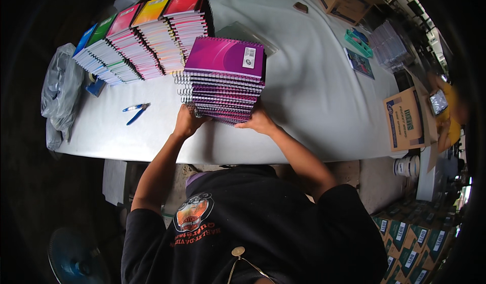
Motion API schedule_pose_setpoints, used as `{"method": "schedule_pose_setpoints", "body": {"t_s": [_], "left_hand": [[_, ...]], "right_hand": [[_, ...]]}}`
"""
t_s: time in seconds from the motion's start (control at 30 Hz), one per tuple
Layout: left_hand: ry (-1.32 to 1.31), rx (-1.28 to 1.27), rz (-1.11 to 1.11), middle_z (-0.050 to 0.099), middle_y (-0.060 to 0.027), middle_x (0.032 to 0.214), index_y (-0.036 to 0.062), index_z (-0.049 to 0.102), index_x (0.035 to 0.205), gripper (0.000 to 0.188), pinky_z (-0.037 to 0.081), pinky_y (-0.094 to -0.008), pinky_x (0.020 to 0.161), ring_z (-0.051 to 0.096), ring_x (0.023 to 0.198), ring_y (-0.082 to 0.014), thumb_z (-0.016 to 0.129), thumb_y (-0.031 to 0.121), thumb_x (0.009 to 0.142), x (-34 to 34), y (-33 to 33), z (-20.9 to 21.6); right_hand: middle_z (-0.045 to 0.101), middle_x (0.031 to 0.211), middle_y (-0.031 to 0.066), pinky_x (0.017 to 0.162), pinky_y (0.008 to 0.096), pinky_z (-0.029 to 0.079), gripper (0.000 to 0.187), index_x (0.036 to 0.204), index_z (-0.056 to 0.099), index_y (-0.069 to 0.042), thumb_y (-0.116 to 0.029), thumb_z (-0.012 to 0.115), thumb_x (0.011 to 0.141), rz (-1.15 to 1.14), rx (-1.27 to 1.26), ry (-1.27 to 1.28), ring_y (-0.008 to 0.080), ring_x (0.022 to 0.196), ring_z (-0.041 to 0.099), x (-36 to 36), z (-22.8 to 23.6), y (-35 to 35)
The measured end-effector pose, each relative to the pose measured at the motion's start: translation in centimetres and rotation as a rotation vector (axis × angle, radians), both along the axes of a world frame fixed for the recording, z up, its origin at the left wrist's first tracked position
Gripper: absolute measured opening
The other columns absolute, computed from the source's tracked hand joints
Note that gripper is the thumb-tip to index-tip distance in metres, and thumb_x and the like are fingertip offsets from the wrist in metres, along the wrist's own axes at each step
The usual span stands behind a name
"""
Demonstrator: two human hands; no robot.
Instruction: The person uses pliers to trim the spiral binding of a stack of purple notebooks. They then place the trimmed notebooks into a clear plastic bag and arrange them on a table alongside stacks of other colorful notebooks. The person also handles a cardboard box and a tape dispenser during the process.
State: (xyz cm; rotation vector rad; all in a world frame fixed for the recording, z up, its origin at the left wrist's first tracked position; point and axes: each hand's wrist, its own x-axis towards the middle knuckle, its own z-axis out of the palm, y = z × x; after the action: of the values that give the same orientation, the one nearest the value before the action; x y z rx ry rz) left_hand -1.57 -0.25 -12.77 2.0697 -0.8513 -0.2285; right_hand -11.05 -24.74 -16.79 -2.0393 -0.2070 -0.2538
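Between my two hands stands a tall stack of purple spiral notebooks [220, 54], a white label on the top cover and the wire coils mostly along its left side. My left hand [190, 121] grips the lower left corner of the stack, its fingertips partly hidden behind the coils. At the lower right corner my right hand [259, 120] is closed around the stack, with the thumb along the near side. Behind and to the left, a row of notebook stacks [152, 46] in blue, green, pink, yellow and red stands close beside the purple one.
Blue-handled cutting pliers [136, 113] lie left of my hands on the white-covered table [324, 117]. Plastic bags [62, 94] hang at the left edge. A clear sheet [248, 35] lies behind the stack. Cardboard boxes [405, 119], a green basket [358, 44] and another person [445, 112] are to the right.
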Motion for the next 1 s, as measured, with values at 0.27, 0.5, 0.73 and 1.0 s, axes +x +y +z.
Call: {"method": "schedule_pose_setpoints", "body": {"t_s": [0.27,0.5,0.73,1.0], "left_hand": [[0.082,-0.299,0.063,0.058,-0.0125,0.114,0.0017,0.047,0.121,0.079,0.041,-0.0361,0.093,0.055,0.106,-0.0250,0.088,0.020,0.055,-1.1,1.6,-0.2],[0.152,-0.715,0.289,0.053,-0.0106,0.115,-0.0020,0.040,0.121,0.085,0.040,-0.0334,0.094,0.052,0.105,-0.0200,0.089,0.021,0.055,-3.5,-1.9,-0.9],[0.039,-0.787,0.336,0.049,-0.0113,0.115,-0.0031,0.037,0.124,0.077,0.037,-0.0337,0.096,0.048,0.108,-0.0205,0.072,0.046,0.076,-3.4,-2.4,-1.4],[0.004,-0.906,0.551,0.050,-0.0099,0.111,-0.0021,0.040,0.119,0.062,0.035,-0.0314,0.094,0.047,0.105,-0.0177,0.041,0.054,0.092,-3.9,-4.0,1.1]], "right_hand": [[-0.003,0.148,0.0237,0.113,0.0473,0.010,0.141,0.144,0.004,-0.005,-0.036,0.091,0.038,0.009,-0.124,-0.017,0.0403,0.137,0.001,-1.0,2.1,0.2],[0.032,0.133,0.0190,0.105,0.0456,0.026,0.121,0.135,0.029,-0.003,-0.043,0.090,0.038,-0.216,-0.152,-0.187,0.0360,0.123,0.031,0.0,2.2,1.4],[0.030,0.135,0.0194,0.106,0.0476,0.020,0.127,0.138,0.025,-0.004,-0.066,0.077,0.040,-0.087,-0.263,-0.236,0.0363,0.129,0.021,0.3,2.1,0.3],[0.031,0.137,0.0248,0.105,0.0493,0.022,0.120,0.137,0.026,0.003,-0.072,0.070,0.054,-0.292,-0.014,-0.351,0.0399,0.128,0.029,0.9,0.2,3.0]]}}
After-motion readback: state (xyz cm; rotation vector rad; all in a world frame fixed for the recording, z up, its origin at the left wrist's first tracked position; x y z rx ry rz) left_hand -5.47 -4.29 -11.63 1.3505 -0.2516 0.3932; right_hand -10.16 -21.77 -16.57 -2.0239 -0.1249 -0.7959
